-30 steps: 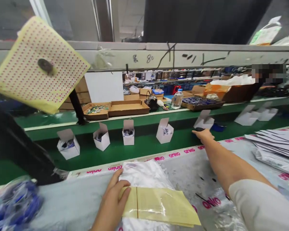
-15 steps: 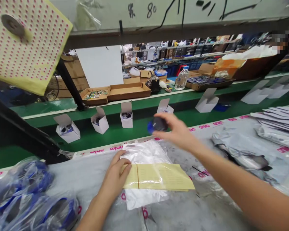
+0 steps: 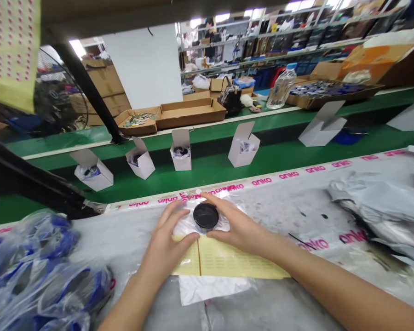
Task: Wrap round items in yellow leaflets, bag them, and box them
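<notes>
A round black-topped object (image 3: pixel 206 215) stands on a white plastic bag (image 3: pixel 214 288), behind a yellow sheet (image 3: pixel 234 263). My right hand (image 3: pixel 239 226) curls round its right side, forefinger at the far edge and thumb at the near edge. On the other side my left hand (image 3: pixel 167 239) is open, its fingers and thumb spread. The left fingers are close to the object; I cannot tell whether they touch it. The yellow sheet lies across the bag, with a brown line down its left part.
Blue-rimmed items in clear plastic (image 3: pixel 55 280) lie at the left. Several open white boxes (image 3: pixel 243 149) stand on the green belt (image 3: pixel 207 168) beyond the bench, some with wrapped items inside. A grey plastic bag (image 3: pixel 382 207) lies at the right. A black post (image 3: pixel 37 179) crosses the left side.
My right hand has brought the round object from above the belt's edge down and nearer, onto the white bag. My left hand has spread beside it. The view has tilted down slightly.
</notes>
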The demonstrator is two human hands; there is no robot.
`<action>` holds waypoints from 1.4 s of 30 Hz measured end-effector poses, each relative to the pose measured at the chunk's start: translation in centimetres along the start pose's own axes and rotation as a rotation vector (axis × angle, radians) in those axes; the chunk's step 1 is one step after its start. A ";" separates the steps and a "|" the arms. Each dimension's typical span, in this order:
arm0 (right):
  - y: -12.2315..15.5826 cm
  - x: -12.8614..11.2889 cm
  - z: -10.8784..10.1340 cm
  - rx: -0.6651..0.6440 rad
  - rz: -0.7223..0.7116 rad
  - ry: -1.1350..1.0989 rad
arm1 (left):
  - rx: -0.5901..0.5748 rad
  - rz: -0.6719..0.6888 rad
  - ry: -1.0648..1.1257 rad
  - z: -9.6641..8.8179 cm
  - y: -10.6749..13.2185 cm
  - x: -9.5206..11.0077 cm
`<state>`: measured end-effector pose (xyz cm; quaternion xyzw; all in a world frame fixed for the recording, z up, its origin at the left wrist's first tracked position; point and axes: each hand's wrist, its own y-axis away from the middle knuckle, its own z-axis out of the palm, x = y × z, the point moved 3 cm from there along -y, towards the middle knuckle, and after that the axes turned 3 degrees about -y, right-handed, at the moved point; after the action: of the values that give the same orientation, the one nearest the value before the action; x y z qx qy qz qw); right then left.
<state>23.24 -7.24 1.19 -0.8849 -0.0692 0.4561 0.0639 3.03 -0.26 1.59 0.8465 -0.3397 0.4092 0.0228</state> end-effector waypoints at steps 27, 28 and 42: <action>9.0 -0.3 -7.1 0.151 0.390 0.284 | -0.160 0.650 -0.272 2.5 2.9 6.3; 10.0 0.0 -6.0 0.191 0.390 0.249 | -0.219 0.663 -0.309 3.3 3.2 6.5; 13.5 -2.6 -3.1 0.542 0.037 0.319 | -0.522 0.374 -0.157 6.4 -0.3 10.7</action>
<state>25.16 -21.17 2.71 -0.8972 0.0818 0.3146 0.2989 12.16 -8.02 4.96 0.7640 -0.5833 0.2391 0.1372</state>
